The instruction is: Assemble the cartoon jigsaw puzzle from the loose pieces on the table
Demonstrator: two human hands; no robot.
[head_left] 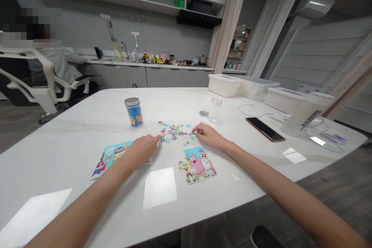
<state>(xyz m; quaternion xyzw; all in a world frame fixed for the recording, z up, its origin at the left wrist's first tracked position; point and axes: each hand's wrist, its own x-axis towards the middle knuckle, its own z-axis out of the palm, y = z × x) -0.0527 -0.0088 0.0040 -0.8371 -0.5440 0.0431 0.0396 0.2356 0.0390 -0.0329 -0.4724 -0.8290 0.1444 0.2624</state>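
Table: white, glossy, smooth, beneath the loose puzzle pieces (174,130), the landmark here.
Storage boxes: a cream box (224,86), a translucent box (255,88) and a second cream box (281,100), beyond the pieces to the right; contents cannot be made out.
Tumbler: tall, whitish tumbler (306,114), well right of the pieces; dark lettering runs along its side, too small to read.
Picture sheet: colorful cartoon sheet (106,159), left of the pieces and nearer the wearer, partly hidden by the left arm.
Puzzle: flat cartoon puzzle (201,166) with a pink starfish figure and a jagged left edge, on the near side of the pieces, slightly right.
Left hand: left hand (145,148) curled, fingertips at the pieces' left edge; cannot tell if it grips one.
Right hand: right hand (208,135) with thumb and index finger close together at the pieces' right edge; any grip is unclear.
Jar: upright cylinder jar (134,114), blue cartoon wrap, silvery lid on, left of the pieces and farther back.
Clear jar: clear jar (215,111), beyond the pieces to the right.
Phone: dark, glossy phone (265,129), right of the pieces.
Loose lid: round, silvery loose lid (204,113), just beside the clear jar.
Pieces: small, interlocking, multicolored, scattered between the hands.
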